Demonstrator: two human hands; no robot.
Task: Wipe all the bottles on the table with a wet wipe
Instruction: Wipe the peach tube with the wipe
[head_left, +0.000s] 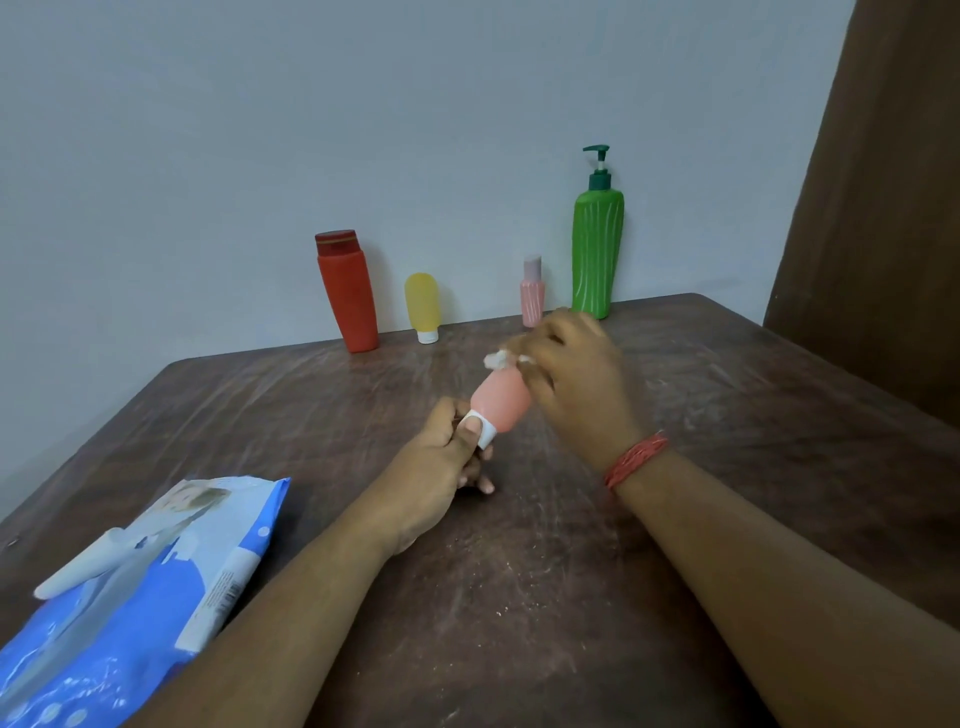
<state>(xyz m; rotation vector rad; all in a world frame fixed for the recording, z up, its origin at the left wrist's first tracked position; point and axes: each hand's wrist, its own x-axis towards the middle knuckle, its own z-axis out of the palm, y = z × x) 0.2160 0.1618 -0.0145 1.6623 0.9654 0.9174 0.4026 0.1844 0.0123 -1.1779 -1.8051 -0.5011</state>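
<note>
Left hand (441, 462) pinches the pink tube (500, 402) by its white cap mid-table, steadying it while right hand (576, 374), blurred, apparently pinches a wet wipe (496, 358) against its far end.

Two bare forearms are showing above the wooden table (519, 597), with no sleeves reaching into view on either one. The right hand (576, 374) is wearing a band of red thread (636, 460) at the wrist, wound round many times so the strands are lying in a loose bundle, a few paler strands mixed in; it is sitting over the table's middle. The left hand (441, 467), toward the table's near left side, is wearing nothing. Its fingernails are looking short and plain. The right hand is showing slightly blurred.
</note>
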